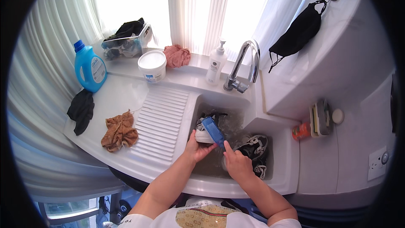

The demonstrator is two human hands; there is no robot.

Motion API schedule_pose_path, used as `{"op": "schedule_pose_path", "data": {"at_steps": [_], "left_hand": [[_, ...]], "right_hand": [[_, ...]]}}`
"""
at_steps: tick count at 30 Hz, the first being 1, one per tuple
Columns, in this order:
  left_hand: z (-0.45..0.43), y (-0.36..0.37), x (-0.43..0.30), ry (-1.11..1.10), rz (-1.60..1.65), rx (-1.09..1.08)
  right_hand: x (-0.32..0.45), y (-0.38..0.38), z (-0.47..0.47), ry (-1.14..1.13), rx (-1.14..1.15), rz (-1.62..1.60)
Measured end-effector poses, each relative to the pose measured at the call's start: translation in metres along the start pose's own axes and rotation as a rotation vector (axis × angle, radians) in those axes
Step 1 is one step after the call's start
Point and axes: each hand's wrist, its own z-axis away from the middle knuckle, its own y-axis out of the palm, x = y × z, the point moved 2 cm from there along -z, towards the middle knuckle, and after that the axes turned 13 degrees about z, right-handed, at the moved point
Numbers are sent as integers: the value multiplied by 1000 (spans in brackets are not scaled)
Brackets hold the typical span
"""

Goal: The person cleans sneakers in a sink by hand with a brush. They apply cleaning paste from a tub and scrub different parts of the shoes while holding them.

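Observation:
My left hand [199, 149] holds a black-and-white shoe [204, 135] by its pale end, over the murky water [232, 118] in the white sink basin. In my right hand [238, 164] is the handle of a blue scrubbing brush [213, 130], whose head lies against the shoe. The brush hides part of the shoe, and its bristles cannot be seen. Right of my right hand, black sneakers with pale laces [256, 147] lie partly in the water at the basin's right side.
A ribbed washboard [163, 123] adjoins the basin's left. Further left lie a brown cloth [119, 130], a black cloth [81, 110] and a blue detergent bottle [90, 68]. Behind stand a white tub [152, 66], a pump bottle [216, 63] and a chrome faucet [242, 66].

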Motion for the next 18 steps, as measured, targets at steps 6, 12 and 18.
{"op": "schedule_pose_path", "data": {"at_steps": [6,12,18], "left_hand": [[-1,8,18,-59,-174,-87],[-18,8,19,-94,-345,-182],[-18,-10,26,140,-878,-376]], "right_hand": [[-36,24,-28,138,-57,1],[-20,-1,38,12,32,41],[-24,50,-18,129,51,-62]]}}
